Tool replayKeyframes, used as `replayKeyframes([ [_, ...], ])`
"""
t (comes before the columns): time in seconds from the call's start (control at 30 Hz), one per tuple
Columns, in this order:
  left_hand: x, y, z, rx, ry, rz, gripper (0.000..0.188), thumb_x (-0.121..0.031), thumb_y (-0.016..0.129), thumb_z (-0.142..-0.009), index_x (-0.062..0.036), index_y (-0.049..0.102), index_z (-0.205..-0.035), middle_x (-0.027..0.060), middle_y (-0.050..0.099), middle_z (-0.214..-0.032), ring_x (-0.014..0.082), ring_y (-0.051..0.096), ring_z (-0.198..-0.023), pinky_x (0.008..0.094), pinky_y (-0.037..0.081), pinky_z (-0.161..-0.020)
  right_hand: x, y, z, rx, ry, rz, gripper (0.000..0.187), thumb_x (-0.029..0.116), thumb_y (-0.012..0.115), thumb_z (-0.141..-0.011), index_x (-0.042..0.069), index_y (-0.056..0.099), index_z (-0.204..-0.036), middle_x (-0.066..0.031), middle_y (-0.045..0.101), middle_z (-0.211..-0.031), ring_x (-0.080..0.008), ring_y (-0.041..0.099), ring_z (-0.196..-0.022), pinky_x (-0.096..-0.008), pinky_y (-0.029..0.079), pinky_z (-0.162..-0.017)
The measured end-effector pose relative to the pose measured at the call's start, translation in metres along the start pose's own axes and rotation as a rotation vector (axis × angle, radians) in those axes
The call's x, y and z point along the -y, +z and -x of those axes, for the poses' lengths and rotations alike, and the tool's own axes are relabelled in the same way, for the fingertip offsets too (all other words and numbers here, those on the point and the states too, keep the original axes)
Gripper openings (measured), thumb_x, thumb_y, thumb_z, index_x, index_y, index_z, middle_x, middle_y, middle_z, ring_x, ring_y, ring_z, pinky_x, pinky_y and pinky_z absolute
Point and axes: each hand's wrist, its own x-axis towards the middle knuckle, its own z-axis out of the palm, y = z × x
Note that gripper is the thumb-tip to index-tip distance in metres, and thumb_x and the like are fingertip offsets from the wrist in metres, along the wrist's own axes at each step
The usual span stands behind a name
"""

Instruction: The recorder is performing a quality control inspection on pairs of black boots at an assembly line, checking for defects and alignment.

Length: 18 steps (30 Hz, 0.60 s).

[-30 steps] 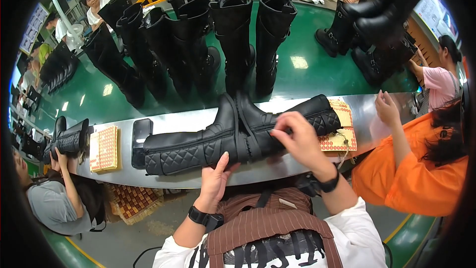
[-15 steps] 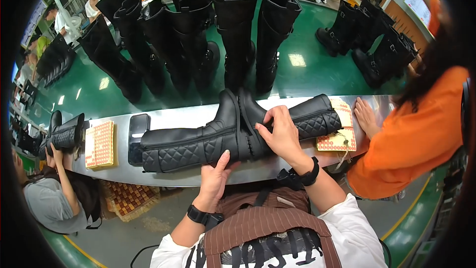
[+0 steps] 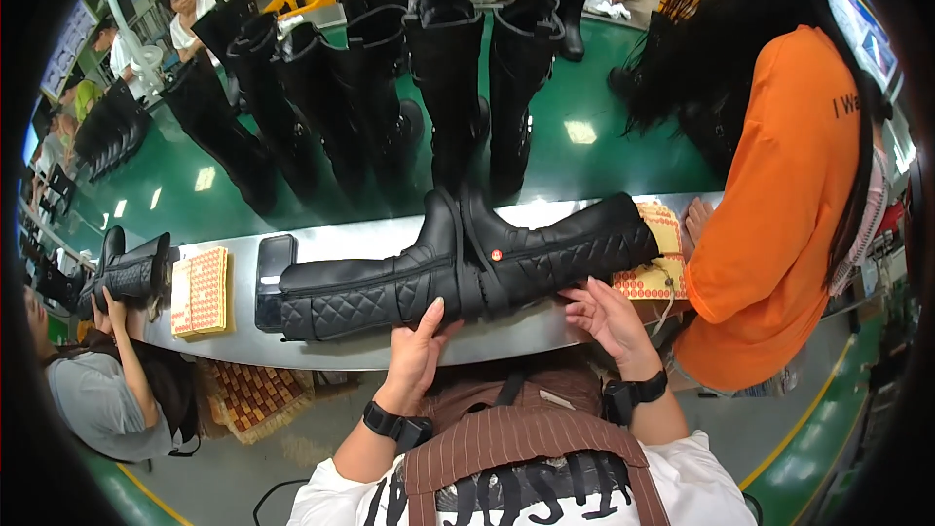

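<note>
Two tall black quilted boots lie on their sides on the metal ledge, sole against sole: the left boot (image 3: 380,287) points its shaft left and the right boot (image 3: 565,244) points its shaft right. A small round red sticker (image 3: 497,255) shows on the right boot's ankle. My left hand (image 3: 417,351) grips the left boot's near edge by the heel, thumb on top and the other fingers partly hidden. Beside the near edge of the right boot's shaft, my right hand (image 3: 609,321) is open, fingers spread and holding nothing.
Sticker sheets (image 3: 200,292) and a dark phone (image 3: 276,282) sit at left; more sticker sheets (image 3: 657,278) lie under the right shaft. Several tall boots (image 3: 443,88) stand on the green table (image 3: 584,166). A co-worker in orange (image 3: 779,185) leans in at right; another person (image 3: 107,380) handles boots at left.
My right hand has left the right boot's ankle and moved right and nearer, opening; a red sticker now shows there. My left hand stays at the heel. The orange-sleeved co-worker has leaned over the table.
</note>
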Motion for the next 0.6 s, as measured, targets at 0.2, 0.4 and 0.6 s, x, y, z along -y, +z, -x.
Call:
replayKeyframes([
  [0.2, -0.016, 0.007, 0.010, -0.142, 0.129, -0.268, 0.044, -0.005, 0.068, -0.087, -0.0057, 0.049, -0.126, 0.0076, 0.060, -0.115, 0.0247, 0.062, -0.102, 0.0466, 0.052, -0.091, 0.010, 0.031, -0.025, -0.244, -0.031, -0.127, 0.019, 0.020, 0.064, -0.092, 0.008, 0.060, -0.107, -0.0071, 0.068, -0.095, -0.0186, 0.067, -0.071, -0.0322, 0.056, -0.061],
  [0.4, -0.050, 0.009, 0.033, -0.189, 0.587, -0.691, 0.051, -0.011, 0.081, -0.075, 0.0024, 0.056, -0.117, 0.0124, 0.066, -0.109, 0.0202, 0.067, -0.092, 0.0316, 0.054, -0.075, 0.033, 0.107, -0.011, -0.053, -0.516, 0.502, 0.025, 0.013, 0.063, -0.089, -0.001, 0.061, -0.110, -0.0053, 0.066, -0.085, -0.0106, 0.060, -0.057, -0.0221, 0.048, -0.048],
  [0.6, -0.038, 0.027, 0.049, -0.153, 0.692, -1.653, 0.075, -0.029, 0.083, -0.066, -0.0010, 0.048, -0.126, 0.0144, 0.056, -0.096, 0.0351, 0.062, -0.080, 0.0412, 0.052, -0.065, 0.038, 0.161, 0.010, 0.139, -0.695, 0.937, 0.066, 0.018, 0.071, -0.083, 0.001, 0.034, -0.136, -0.0153, 0.066, -0.094, -0.0200, 0.061, -0.055, -0.0297, 0.049, -0.055],
])
